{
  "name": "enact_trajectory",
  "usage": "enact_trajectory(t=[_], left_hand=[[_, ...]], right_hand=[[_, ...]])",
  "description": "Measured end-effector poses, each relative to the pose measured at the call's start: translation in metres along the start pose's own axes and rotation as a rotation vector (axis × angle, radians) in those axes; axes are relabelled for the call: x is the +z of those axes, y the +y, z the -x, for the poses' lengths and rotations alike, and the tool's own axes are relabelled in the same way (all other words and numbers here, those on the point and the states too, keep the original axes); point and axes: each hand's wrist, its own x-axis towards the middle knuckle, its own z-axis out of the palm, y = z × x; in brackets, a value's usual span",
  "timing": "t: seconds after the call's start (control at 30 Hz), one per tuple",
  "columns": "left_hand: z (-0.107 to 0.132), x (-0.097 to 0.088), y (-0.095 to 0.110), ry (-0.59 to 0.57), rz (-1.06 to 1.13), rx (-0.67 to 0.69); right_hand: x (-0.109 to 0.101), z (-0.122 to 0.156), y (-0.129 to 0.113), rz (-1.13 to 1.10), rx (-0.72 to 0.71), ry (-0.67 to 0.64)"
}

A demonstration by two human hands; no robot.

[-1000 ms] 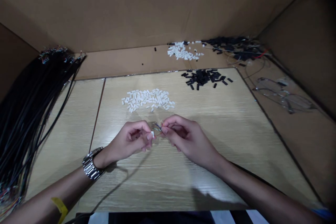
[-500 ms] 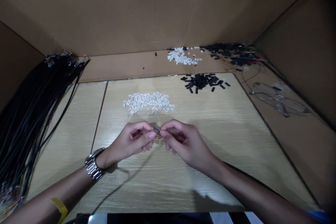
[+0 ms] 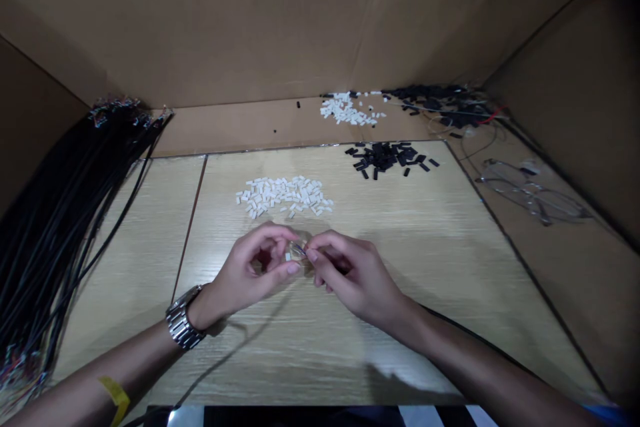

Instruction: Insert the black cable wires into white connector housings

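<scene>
Cardboard walls (image 3: 225, 27) rise beyond a pale wooden tabletop (image 3: 450, 247) as the right hand (image 3: 357, 273) pinches thin wires (image 3: 299, 249) nearer than the white pieces (image 3: 285, 194) — the left hand (image 3: 253, 267), thumb and forefinger parted, curving around a small white connector (image 3: 288, 257) beside them.
</scene>
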Motion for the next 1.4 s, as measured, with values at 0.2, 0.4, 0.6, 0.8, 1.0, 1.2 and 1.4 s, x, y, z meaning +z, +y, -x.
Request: enact_trajectory(t=[0.2,0.4,0.6,0.8,1.0,1.2,1.4], left_hand=[[-0.003,0.000,-0.001,0.045,-0.192,0.156],[-0.007,0.001,0.001,0.000,-0.122,0.049],[-0.005,0.003,-0.001,-0.026,0.042,-0.232],[-0.004,0.003,-0.002,-0.010,0.117,-0.274],[-0.004,0.003,-0.005,0.156,0.138,-0.166],[-0.002,-0.001,0.001,-0.012,-0.047,-0.180],[-0.004,-0.002,0.006,-0.064,0.053,-0.216]], right_hand=[[0.004,0.002,0.001,0.060,-0.079,-0.016],[0.007,0.003,0.003,0.074,-0.150,0.045],[0.005,0.000,-0.002,0.055,-0.244,0.069],[0.004,0.000,-0.004,0.040,-0.162,-0.031],[0.004,-0.001,-0.005,0.072,-0.199,0.046],[0.001,0.001,-0.007,0.075,-0.203,0.052],[0.001,0.001,-0.007,0.047,-0.190,0.076]])
